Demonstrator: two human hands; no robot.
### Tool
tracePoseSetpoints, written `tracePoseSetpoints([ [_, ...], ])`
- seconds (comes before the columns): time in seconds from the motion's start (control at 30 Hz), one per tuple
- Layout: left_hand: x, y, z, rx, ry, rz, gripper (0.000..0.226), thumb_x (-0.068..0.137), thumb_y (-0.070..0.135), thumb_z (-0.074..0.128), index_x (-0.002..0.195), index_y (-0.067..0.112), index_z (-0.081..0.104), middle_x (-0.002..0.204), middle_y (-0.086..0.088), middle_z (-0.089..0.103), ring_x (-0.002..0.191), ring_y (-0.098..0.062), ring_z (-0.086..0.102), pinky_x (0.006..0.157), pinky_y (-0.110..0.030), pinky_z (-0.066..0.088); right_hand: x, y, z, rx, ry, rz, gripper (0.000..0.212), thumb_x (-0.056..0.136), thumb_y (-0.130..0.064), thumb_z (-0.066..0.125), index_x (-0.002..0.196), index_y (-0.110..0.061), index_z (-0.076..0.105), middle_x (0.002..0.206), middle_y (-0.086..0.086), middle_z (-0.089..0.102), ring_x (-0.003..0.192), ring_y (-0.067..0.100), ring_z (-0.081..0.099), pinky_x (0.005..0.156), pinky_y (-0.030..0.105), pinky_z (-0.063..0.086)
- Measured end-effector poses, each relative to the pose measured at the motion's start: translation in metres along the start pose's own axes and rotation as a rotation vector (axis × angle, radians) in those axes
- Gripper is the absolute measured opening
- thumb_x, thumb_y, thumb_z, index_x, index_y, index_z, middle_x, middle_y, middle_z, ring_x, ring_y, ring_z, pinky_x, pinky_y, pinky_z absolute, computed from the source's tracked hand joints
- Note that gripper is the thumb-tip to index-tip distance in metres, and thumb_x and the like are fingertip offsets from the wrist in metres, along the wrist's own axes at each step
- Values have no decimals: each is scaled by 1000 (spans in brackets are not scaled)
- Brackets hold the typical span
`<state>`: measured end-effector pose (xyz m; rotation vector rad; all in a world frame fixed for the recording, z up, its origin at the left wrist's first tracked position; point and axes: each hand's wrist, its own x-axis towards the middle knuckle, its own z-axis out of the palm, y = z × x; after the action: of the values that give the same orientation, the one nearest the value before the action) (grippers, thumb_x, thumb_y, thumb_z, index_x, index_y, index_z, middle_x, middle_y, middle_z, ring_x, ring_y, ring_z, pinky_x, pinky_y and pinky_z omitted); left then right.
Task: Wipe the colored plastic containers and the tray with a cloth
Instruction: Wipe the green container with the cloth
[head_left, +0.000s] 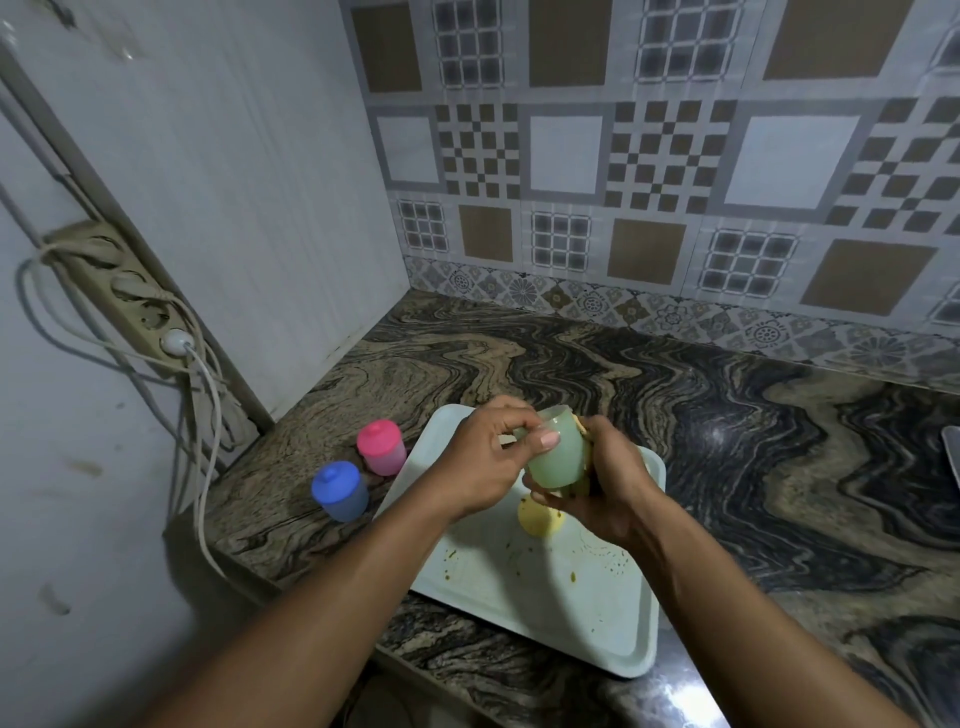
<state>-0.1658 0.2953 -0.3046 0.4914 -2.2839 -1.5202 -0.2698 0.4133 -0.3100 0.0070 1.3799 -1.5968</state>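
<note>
Both hands hold a green plastic container (557, 453) above the pale tray (550, 613). My left hand (485, 457) grips its upper end, thumb across the front. My right hand (605, 488) wraps round its side from the right, with a bit of yellowish cloth (583, 427) showing between fingers and container. A yellow container (537, 517) sits on the tray just below the hands, partly hidden. The tray carries brownish smears and specks. A pink lidded container (381, 447) and a blue lidded container (338, 491) stand on the counter left of the tray.
The marbled counter (727, 415) stretches right and back to a tiled wall. A white panel closes the left side, with a power strip (130, 296) and hanging cables. The tray's near corner overhangs the counter's front edge. A pale object's edge (953, 452) shows at far right.
</note>
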Motion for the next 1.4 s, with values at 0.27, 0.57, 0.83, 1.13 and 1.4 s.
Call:
tracePoseSetpoints([
  [0.27,3,25,6,-213,57,-301,62,74,70,67,117,26,57,123,-3,57,102,-23,69,78,-45,63,4,8,2,-431,249,-695,35,92,-40,44,68,-18,57,63,-2,52,64,17,47,59,34,37],
  [0.57,1,10,9,-184,9,-233,35,94,34,68,126,22,64,127,-9,58,99,-24,72,77,-38,63,13,14,0,-238,200,-516,39,97,-37,39,91,-19,74,86,5,76,88,28,71,79,48,58],
  [0.83,0,10,10,-293,38,-444,68,74,68,71,120,19,63,116,-16,64,72,-23,71,64,-35,59,9,14,3,-423,272,-754,45,92,-44,39,90,-10,68,85,16,68,70,20,60,64,34,47],
  [1.13,-8,1,3,-440,19,-212,34,89,24,74,121,31,64,123,-11,63,98,-22,72,85,-37,57,6,-2,9,-103,141,-323,41,98,-32,37,101,-9,71,93,17,72,80,32,67,63,42,55],
  [1.4,-2,11,23,123,260,-545,75,96,71,22,132,14,56,128,-18,63,117,-36,61,90,-40,51,-7,30,24,-414,229,-839,33,109,-32,33,104,-25,65,90,-12,67,83,-1,60,71,17,44],
])
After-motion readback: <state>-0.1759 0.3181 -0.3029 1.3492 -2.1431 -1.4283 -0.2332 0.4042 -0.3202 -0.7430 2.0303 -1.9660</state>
